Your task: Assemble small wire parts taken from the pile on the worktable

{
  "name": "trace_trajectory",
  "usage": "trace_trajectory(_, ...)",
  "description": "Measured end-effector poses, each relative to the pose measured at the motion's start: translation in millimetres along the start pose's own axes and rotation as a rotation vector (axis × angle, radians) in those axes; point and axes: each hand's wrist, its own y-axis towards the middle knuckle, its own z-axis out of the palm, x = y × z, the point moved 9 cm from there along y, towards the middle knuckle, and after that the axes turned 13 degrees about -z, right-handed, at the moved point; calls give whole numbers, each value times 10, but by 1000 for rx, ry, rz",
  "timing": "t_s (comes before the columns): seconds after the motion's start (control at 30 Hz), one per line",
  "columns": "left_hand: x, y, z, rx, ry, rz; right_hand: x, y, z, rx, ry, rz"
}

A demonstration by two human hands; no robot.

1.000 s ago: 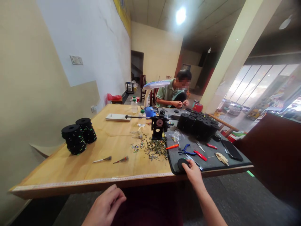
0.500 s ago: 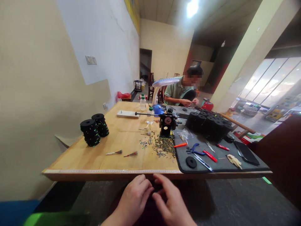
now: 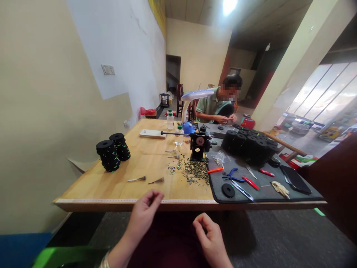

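Note:
My left hand point(image 3: 145, 213) is at the table's front edge, thumb and fingertips pinched together; anything between them is too small to make out. To the right and a little lower, my right hand point(image 3: 208, 235) hangs in front of the edge with thumb and index finger curled together, and I cannot make out anything in it. Two small brushes, one pale-handled point(image 3: 136, 179) and one with red on it point(image 3: 156, 181), lie beyond my left hand. A heap of small metal pieces point(image 3: 196, 169) lies before a black winding device point(image 3: 198, 145) with a long horizontal rod.
Stacked black spools point(image 3: 108, 156) stand at the left, more point(image 3: 251, 145) on the grey mat point(image 3: 262, 191) at the right. Blue pliers point(image 3: 233, 176), a box cutter point(image 3: 242, 190) and a black ring point(image 3: 228, 190) lie near the front. A person point(image 3: 213, 106) sits across the table beside a lamp point(image 3: 195, 95).
My hands, close together before, have moved apart. The left has risen leftward to the table's edge; the right is slightly farther right, its fingers now curled in. The view has shifted slightly.

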Motion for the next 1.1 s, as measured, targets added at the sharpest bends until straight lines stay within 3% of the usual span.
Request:
trace_trajectory(0.1,-2,89,-463,-206,-24,-28,-111,-48,-103,-102,56,41)
trace_trajectory(0.17,-5,40,-573,-241,-25,-58,-150,-72,-133,-150,86,55)
trace_trajectory(0.2,1,-11,-531,-203,-31,-81,-161,-82,-140,-168,97,61)
trace_trajectory(0.27,51,-156,-229,5,-51,-165,-157,-101,-152,-200,104,63)
trace_trajectory(0.4,339,-642,719,582,-84,-544,-19,-119,-178,-216,54,-20)
trace_trajectory(0.47,424,-763,1011,685,-203,-680,101,-117,-160,-175,26,-104)
trace_trajectory(0.53,464,-754,1194,709,-377,-755,219,-121,-128,-119,4,-200)
trace_trajectory(0.6,471,-669,1279,697,-480,-742,290,-139,-109,-82,-23,-272)
trace_trajectory(0.7,461,-544,1270,643,-436,-641,261,-181,-92,-53,-54,-289)
trace_trajectory(0.93,323,-468,1134,531,-88,-363,33,-217,-58,30,-25,-163)
trace_trajectory(1.1,316,-488,1168,528,69,-300,80,-8,-266,-67,-84,-58)
